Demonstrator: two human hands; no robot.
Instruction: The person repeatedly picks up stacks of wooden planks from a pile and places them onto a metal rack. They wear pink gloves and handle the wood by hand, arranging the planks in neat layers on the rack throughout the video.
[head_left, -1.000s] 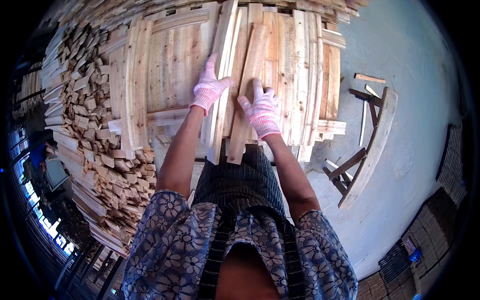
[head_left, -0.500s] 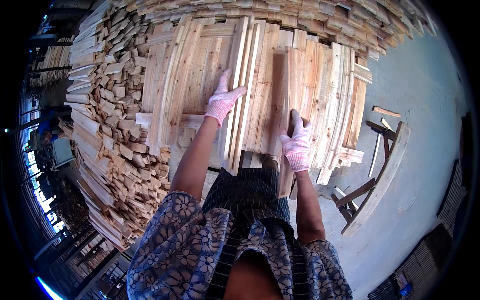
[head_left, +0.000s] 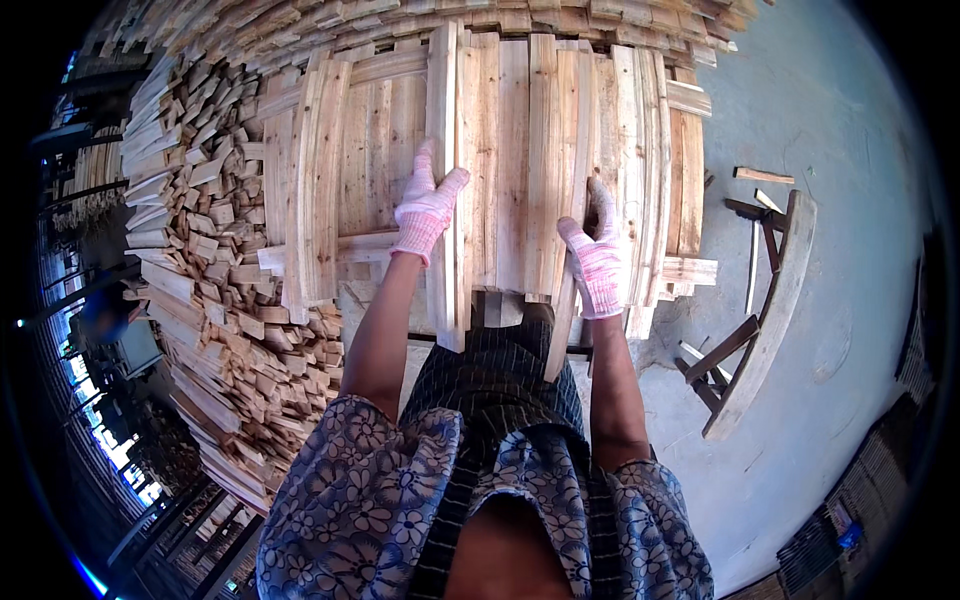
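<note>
My left hand (head_left: 428,212), in a pink and white knit glove, is closed around a few long wooden planks (head_left: 443,100). These are held on edge, their near ends past the front of a layer of planks (head_left: 512,150). In a matching glove, my right hand (head_left: 598,260) grips another plank (head_left: 563,335) by its edge, thumb on the left and fingers on the right. That plank slants toward my lap, its near end by my dark striped apron (head_left: 480,375). The fingers' undersides are hidden in both hands.
Crosswise battens (head_left: 690,270) support the plank layer. A big heap of short wood pieces (head_left: 225,250) rises on the left, and stacked boards (head_left: 400,22) line the far side. To the right, an overturned wooden bench (head_left: 770,310) lies on the grey floor (head_left: 830,370).
The right-hand plank has dropped lower among the others. The planks in my left hand have turned more upright, showing fewer separate edges. The whole view has shifted slightly.
</note>
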